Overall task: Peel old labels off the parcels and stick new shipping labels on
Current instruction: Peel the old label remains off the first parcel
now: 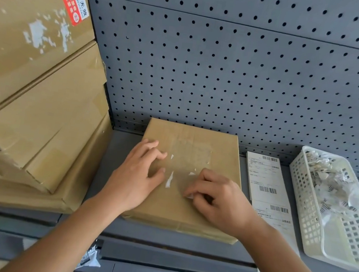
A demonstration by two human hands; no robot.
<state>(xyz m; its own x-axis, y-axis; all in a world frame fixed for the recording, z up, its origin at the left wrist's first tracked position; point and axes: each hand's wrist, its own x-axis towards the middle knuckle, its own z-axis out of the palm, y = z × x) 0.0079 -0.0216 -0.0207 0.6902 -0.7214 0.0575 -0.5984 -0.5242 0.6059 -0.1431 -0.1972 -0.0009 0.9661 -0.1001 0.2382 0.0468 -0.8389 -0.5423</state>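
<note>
In the head view, a flat cardboard parcel (198, 210) lies on the gray shelf (121, 148), pushed back against the pegboard (230, 62). The right hand (218, 199) lies knuckles-up on the parcel's near right part, its grip closed: thumb and forefinger pinch a white label scrap (189, 196) on the top face. The left hand (138, 176) rests on the parcel's left side, holding nothing, bent fingertips touching the cardboard. A strip of new shipping labels (266, 185) lies just right of the parcel, beside a white basket (301, 213) of peeled scraps. Stacked boxes (30, 91) stand on the left.
</note>
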